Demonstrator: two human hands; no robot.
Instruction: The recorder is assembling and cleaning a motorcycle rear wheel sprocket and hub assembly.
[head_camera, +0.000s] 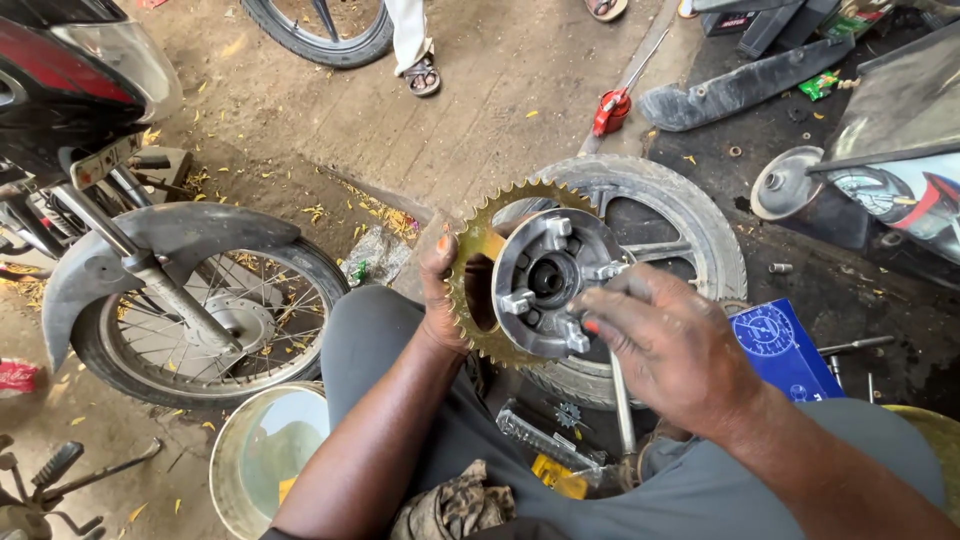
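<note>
The left hand (440, 300) gripped the gold sprocket (480, 300) by its rim over the lap, the right hand (665, 345) had fingers on the grey hub carrier (545, 280) seated in it, so I'd reckon pressing evenly mattered.

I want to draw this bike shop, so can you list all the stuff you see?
sprocket: one, gold, in left hand
hub carrier: one, silver, on the sprocket
loose tyre: one, black, on the ground behind
motorcycle front wheel: one, spoked, left
bowl: one, metal, bottom left
box: one, blue, right
oil can: one, red, top
rag: one, brownish, lap
left hand: grips the sprocket edge
right hand: on the hub carrier
</note>
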